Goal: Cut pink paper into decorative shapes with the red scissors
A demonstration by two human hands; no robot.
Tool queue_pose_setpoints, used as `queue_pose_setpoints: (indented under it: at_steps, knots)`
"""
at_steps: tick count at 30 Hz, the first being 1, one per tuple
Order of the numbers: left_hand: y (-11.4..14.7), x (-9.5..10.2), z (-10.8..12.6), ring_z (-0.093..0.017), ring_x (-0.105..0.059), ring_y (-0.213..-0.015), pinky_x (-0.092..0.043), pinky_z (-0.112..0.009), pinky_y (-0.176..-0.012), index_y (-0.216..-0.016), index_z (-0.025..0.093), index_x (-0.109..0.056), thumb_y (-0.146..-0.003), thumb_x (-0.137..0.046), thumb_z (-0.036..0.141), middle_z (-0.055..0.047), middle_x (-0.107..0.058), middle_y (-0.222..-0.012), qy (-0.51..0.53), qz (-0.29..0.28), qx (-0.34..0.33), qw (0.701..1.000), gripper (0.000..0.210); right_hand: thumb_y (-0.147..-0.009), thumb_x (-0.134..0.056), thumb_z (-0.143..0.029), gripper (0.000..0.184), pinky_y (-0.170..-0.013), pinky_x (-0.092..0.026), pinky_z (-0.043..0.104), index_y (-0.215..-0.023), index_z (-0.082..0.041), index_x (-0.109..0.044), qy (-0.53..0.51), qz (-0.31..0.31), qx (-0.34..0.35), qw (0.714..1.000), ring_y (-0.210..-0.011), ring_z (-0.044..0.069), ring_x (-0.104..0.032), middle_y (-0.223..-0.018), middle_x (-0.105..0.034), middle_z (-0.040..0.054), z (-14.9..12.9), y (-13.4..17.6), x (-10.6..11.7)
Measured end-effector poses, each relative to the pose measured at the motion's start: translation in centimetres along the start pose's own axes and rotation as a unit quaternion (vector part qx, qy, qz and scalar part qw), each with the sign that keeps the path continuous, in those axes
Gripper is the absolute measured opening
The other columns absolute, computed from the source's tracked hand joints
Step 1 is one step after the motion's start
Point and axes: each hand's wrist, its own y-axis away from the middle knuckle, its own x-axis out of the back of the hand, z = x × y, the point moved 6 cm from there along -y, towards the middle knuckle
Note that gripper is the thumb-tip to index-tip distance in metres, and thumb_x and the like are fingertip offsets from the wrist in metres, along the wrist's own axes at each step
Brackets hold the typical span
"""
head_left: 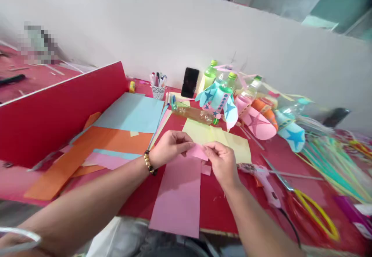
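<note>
Between my two hands is a small piece of pink paper (198,152), pinched at both ends by thumbs and fingers. My left hand (173,148), with a beaded bracelet at the wrist, grips its left end. On the right end, my right hand (222,160) is closed the same way. Below them a long pink paper strip (178,199) lies on the red table, reaching over its front edge. A tiny pink paper scrap (206,169) rests beside the strip. Pale yellow paper sheets (240,146) lie just beyond my hands.
Blue sheets (130,112) and orange paper (116,139) lie to the left. A plastic bottle (193,113) lies ahead, near a phone (190,82) and pen cup (158,90). Decorated bottles (223,98) stand behind. At right are a glue gun (267,185) and scissors (315,210).
</note>
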Motion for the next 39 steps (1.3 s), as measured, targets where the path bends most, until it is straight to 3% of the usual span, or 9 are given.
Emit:
queue_pose_setpoints:
  at_steps: [7,18,25,29,32,36,39]
  knots:
    - [0.1,-0.7,0.1,-0.013,-0.059,-0.06,-0.048,-0.025,-0.058,-0.077,0.009,-0.067,-0.073,-0.07,0.034,-0.007,-0.065,-0.067,-0.003,-0.026,-0.006,1.0,0.025,-0.083,-0.063,-0.022,0.009,-0.054,-0.043,0.02,-0.076,-0.018,-0.067,0.097,0.022,0.108,0.989,-0.055,0.011,-0.056,-0.061,-0.064,-0.0021,-2.1,1.1,-0.1]
    - [0.1,-0.5,0.2,-0.014,-0.059,-0.06,-0.049,-0.025,-0.058,-0.076,0.01,-0.069,-0.073,-0.07,0.03,-0.008,-0.066,-0.068,0.007,-0.026,-0.016,1.0,0.021,-0.082,-0.064,-0.023,0.008,-0.056,-0.045,0.021,-0.076,-0.018,-0.068,0.094,0.029,0.106,0.99,-0.057,0.011,-0.058,-0.063,-0.067,-0.0007,-2.1,1.2,0.0]
    - [0.1,-0.5,0.1,-0.009,-0.053,-0.049,-0.043,-0.022,-0.048,-0.07,0.01,-0.067,-0.072,-0.071,0.03,-0.003,-0.062,-0.058,0.058,-0.02,0.015,0.998,0.02,-0.081,-0.065,-0.027,0.01,-0.047,-0.045,0.022,-0.077,-0.019,-0.068,-0.032,-0.01,0.004,0.999,-0.046,0.011,-0.056,-0.055,-0.062,-0.0027,-0.7,0.6,-0.4]
    - [0.0,-0.2,-0.2,-0.008,-0.05,-0.045,-0.04,-0.02,-0.045,-0.067,0.01,-0.066,-0.071,-0.072,0.03,0.0,-0.058,-0.053,0.05,0.003,0.033,0.998,0.021,-0.082,-0.064,-0.031,0.014,-0.047,-0.048,0.023,-0.082,-0.018,-0.069,-0.108,-0.038,-0.06,0.992,-0.045,0.011,-0.057,-0.056,-0.063,-0.0019,0.3,0.2,-1.0]
    - [0.0,-0.1,-0.3,-0.008,-0.05,-0.045,-0.04,-0.02,-0.044,-0.07,0.01,-0.066,-0.075,-0.068,0.032,0.0,-0.056,-0.052,0.047,-0.001,0.036,0.998,0.023,-0.079,-0.067,-0.031,0.014,-0.04,-0.042,0.019,-0.079,-0.017,-0.068,-0.154,-0.023,-0.1,0.983,-0.041,0.009,-0.053,-0.052,-0.062,-0.0019,1.2,0.0,-0.9]
    - [-0.1,0.0,-0.1,-0.011,-0.059,-0.055,-0.05,-0.025,-0.058,-0.1,0.016,-0.068,-0.085,-0.055,0.033,-0.001,-0.061,-0.063,0.11,-0.022,0.021,0.994,0.026,-0.076,-0.07,-0.026,0.012,-0.036,-0.033,0.014,-0.07,-0.016,-0.065,-0.3,-0.039,-0.193,0.933,-0.036,0.005,-0.045,-0.046,-0.057,-0.0036,2.5,0.0,-1.2]
    - [-0.1,-0.2,0.5,-0.014,-0.062,-0.077,-0.051,-0.026,-0.07,-0.109,0.021,-0.066,-0.078,-0.064,0.022,-0.004,-0.065,-0.09,0.086,-0.037,-0.042,0.995,0.031,-0.071,-0.073,-0.024,0.017,-0.034,-0.028,0.014,-0.064,-0.016,-0.06,-0.392,-0.09,-0.269,0.875,-0.032,0.003,-0.039,-0.043,-0.054,-0.0054,2.9,0.3,-2.3]
